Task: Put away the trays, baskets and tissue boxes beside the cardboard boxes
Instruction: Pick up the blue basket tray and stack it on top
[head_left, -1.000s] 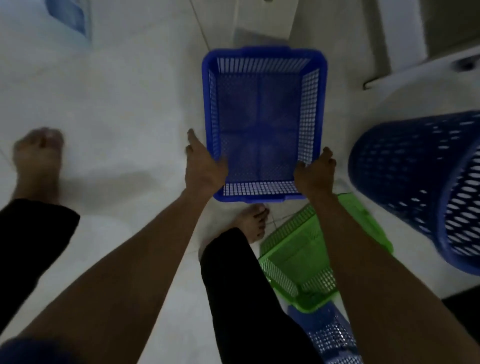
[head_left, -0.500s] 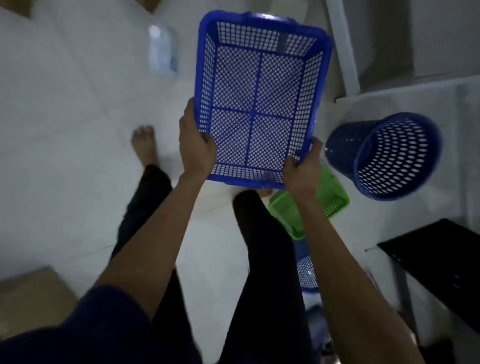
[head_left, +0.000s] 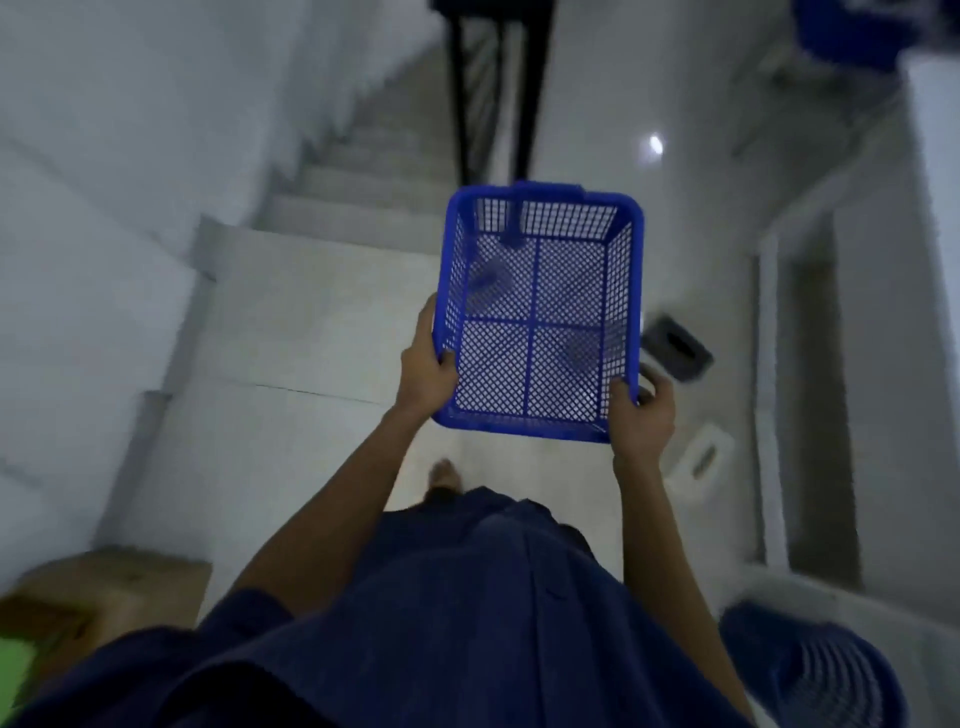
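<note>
I see pale stairs (head_left: 363, 171) rising at eleven o'clock, a cardboard box (head_left: 104, 587) on the floor at eight o'clock, the blue mesh basket (head_left: 540, 322) held up in the air just off centre toward one o'clock, the left hand (head_left: 426, 371) gripping its near-left corner and the right hand (head_left: 641, 415) gripping its near-right corner.

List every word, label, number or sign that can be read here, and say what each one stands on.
No text can be read in this view.
Blue basket, gripped by the left hand and right hand: plain mesh, no print visible.
Cardboard box: too blurred to show any writing.
Dark tissue box and white tissue box on the floor: too small and blurred to read.
</note>
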